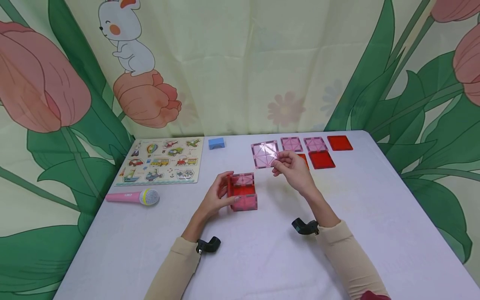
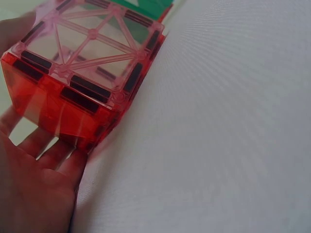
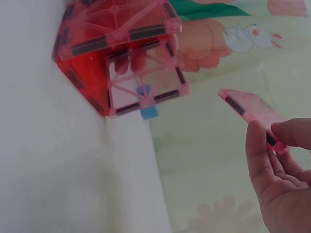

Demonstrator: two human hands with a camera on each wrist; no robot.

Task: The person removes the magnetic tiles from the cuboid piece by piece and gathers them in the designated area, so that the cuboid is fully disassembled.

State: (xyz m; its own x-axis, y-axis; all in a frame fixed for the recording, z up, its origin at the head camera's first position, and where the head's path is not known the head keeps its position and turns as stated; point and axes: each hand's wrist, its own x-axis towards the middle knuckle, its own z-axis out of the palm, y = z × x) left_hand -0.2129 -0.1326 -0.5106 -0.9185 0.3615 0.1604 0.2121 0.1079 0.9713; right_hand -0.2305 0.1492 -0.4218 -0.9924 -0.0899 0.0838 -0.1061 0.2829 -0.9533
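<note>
Magnetic tiles in red and pink form a box-like structure [image 1: 243, 190] on the table, with pink panels at two sides and red ones between. My left hand [image 1: 216, 195] holds it from the left, thumb on the near pink panel. In the left wrist view, the fingers [image 2: 51, 150] lie along a red tile [image 2: 53, 104] of the box. My right hand [image 1: 296, 171] pinches a pink magnetic tile [image 1: 264, 154] by its edge between thumb and fingers, up in the air in the right wrist view. The box's open side shows in that view.
Behind my right hand lie loose pink tiles [image 1: 291, 144] and red tiles [image 1: 321, 160], one partly covered by the hand. A blue block [image 1: 216, 143] sits at the back. On the left are a picture puzzle board [image 1: 159, 160] and a pink toy microphone [image 1: 131, 197].
</note>
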